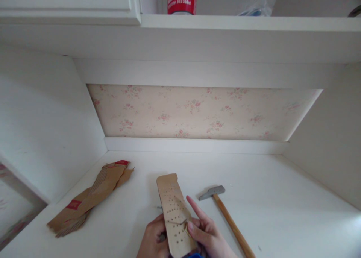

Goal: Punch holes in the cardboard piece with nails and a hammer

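Note:
A narrow tan board (169,186), which looks like cardboard or thin wood, is tilted up toward me and dotted with rows of small holes. My left hand (153,235) grips its left side, fingers curled behind it. On the right edge, the thumb of my right hand (207,233) presses while the index finger sticks out straight. Thin nail-like pieces (176,223) lie across the board's face by that thumb; their exact kind is unclear. Part of a blue object (196,255) shows beneath the board. To the right lies a hammer (229,216) with a wooden handle.
Torn brown cardboard (93,198) with red patches lies on the left of the white countertop (282,213). Overhead, a shelf (239,23) holds a red-labelled bottle (182,0) and a clear plastic bag (259,2). White side panels enclose the counter.

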A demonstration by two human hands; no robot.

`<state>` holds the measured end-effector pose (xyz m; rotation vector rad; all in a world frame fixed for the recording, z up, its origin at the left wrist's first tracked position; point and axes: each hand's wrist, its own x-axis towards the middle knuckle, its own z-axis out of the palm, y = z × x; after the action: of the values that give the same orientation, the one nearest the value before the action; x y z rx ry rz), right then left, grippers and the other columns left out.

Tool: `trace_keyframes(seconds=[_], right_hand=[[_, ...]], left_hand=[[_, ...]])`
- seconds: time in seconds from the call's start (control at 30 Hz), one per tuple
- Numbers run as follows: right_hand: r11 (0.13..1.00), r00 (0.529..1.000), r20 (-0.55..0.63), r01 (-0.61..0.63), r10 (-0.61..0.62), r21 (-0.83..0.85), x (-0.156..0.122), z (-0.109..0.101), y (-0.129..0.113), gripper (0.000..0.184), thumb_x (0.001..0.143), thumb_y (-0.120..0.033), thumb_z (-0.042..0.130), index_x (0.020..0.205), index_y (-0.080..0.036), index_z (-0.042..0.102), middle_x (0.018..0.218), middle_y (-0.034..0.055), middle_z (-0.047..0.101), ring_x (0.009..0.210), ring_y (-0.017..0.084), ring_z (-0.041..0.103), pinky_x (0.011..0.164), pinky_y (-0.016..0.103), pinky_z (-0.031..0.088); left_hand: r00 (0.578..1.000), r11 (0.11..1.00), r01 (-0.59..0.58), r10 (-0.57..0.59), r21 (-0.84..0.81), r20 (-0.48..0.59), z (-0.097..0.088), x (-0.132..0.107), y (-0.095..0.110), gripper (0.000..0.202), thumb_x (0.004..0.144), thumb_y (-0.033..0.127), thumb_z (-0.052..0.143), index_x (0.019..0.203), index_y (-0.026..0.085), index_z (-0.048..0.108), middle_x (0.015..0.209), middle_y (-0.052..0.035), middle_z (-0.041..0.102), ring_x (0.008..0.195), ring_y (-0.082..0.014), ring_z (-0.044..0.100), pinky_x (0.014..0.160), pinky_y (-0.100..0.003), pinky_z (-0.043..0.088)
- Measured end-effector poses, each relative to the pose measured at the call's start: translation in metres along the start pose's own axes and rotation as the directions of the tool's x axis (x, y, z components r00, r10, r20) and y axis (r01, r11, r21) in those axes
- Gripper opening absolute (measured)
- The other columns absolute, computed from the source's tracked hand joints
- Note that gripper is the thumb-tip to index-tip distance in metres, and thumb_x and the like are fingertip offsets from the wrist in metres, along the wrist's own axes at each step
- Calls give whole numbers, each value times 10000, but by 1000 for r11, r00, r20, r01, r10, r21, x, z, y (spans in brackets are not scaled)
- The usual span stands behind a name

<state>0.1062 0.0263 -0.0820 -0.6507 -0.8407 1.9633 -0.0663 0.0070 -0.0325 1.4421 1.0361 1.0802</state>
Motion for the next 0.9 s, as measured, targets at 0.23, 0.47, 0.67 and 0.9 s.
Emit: trace_keyframes(seconds=[0.23,0.47,0.67,0.9], right_hand=[[1000,999,-39,3,-3,18,1,1,4,1081,702,-396,811,1505,-190,118,621,-77,620,452,73,497,409,197,320],[996,1000,-20,-11,13,88,0,2,0,1058,737,-317,805,1496,-145,90,629,-50,674,464,77,583,402,152,367],[988,1000,28,-10,5,153,-1,2,0,1087,756,-281,790,1510,-159,16,751,33,740,544,130,671,462,202,494],[959,996,-39,90,-83,268,-14,3,-23,821,853,-182,679,1492,-294,174,677,-66,683,455,66,623,463,169,485]], left_hand=[[1000,1000,15,-15,9,8,-1,0,3,234,758,287,633,912,198,786,989,-88,713,873,-257,656,766,-320,530],[1000,999,6,-6,54,9,0,-1,-3,239,780,333,640,920,193,774,1028,-105,703,924,-267,650,828,-346,522],[999,997,-26,23,70,44,1,-3,-4,225,773,326,672,949,221,764,995,-83,706,880,-247,657,787,-318,534],[985,935,-116,151,335,-80,-3,-1,-8,347,932,418,495,741,208,695,756,-59,646,722,-191,611,675,-245,473]])
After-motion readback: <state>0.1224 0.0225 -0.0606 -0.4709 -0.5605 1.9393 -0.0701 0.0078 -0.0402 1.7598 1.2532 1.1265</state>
